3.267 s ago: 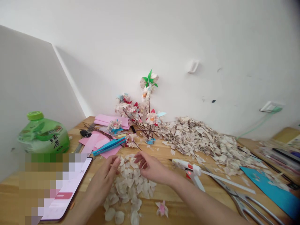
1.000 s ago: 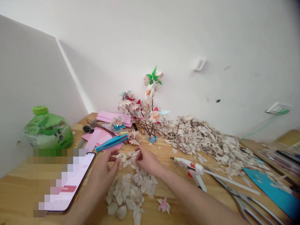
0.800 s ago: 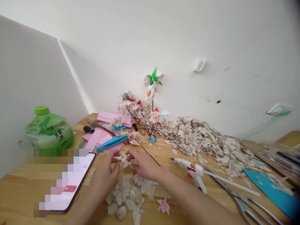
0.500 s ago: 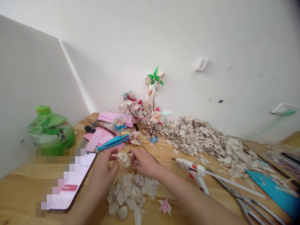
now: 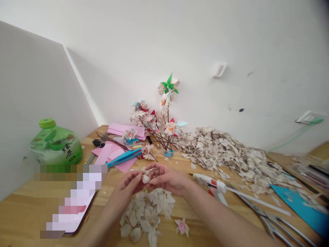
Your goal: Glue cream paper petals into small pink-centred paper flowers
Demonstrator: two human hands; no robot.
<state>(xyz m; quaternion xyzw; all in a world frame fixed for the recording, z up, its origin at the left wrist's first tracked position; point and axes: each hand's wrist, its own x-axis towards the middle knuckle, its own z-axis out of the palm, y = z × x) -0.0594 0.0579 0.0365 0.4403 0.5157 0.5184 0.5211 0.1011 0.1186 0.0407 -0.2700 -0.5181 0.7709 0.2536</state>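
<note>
My left hand (image 5: 126,188) and my right hand (image 5: 164,179) meet above the table, their fingertips pinching a small cluster of pale paper petals (image 5: 145,175) between them. The fingers hide part of the cluster. Just below my hands lies a heap of loose cream petals (image 5: 145,212). Beyond its right side rests a small pink-centred paper flower (image 5: 181,226). Nearest my right hand, a white hot glue gun (image 5: 209,181) lies on the wooden table (image 5: 20,212).
Paper blossoms on thin twigs (image 5: 159,120) stand at the back, beside a large pile of petal scraps (image 5: 226,157). Pink paper (image 5: 110,152), a green bottle (image 5: 55,144), a pixelated phone (image 5: 74,202), metal shears (image 5: 269,223) and blue card (image 5: 298,209) surround my hands.
My hands have closed together on the petal cluster, which earlier lay on the table between them. It is now lifted slightly. The head view has shifted only a little.
</note>
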